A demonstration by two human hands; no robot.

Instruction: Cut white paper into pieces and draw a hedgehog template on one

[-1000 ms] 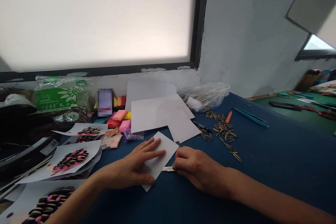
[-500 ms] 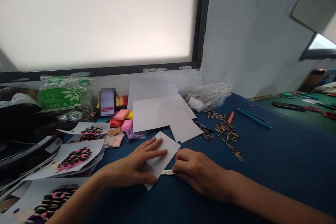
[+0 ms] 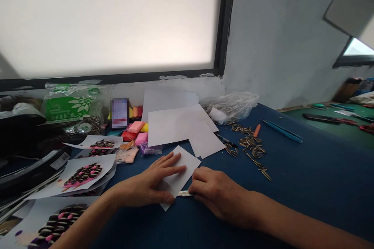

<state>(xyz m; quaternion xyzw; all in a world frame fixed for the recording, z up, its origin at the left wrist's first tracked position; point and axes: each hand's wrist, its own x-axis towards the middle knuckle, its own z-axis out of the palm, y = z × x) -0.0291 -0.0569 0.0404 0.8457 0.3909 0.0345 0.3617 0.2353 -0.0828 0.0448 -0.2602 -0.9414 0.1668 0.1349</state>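
My left hand (image 3: 154,183) lies with its fingers spread on a small white sheet of paper (image 3: 188,163), pressing it against the blue tabletop. Close to the sheet's right edge, my right hand (image 3: 213,192) is closed around a slim whitish strip-like tool (image 3: 184,193). Its tip points left and meets the paper's lower right edge. The rest of that tool is hidden in my fingers, so its kind is unclear.
White sheets (image 3: 172,124) lie behind my hands. Sunflower seeds (image 3: 254,148), an orange crayon-like stick (image 3: 257,130) and blue tweezers (image 3: 282,130) are on the right. Colourful clay packs (image 3: 136,127) and seed-decorated picture cards (image 3: 83,175) sit left.
My right hand has shifted slightly left and down with the slim tool, along the paper's edge. The left hand and the sheet have stayed in place.
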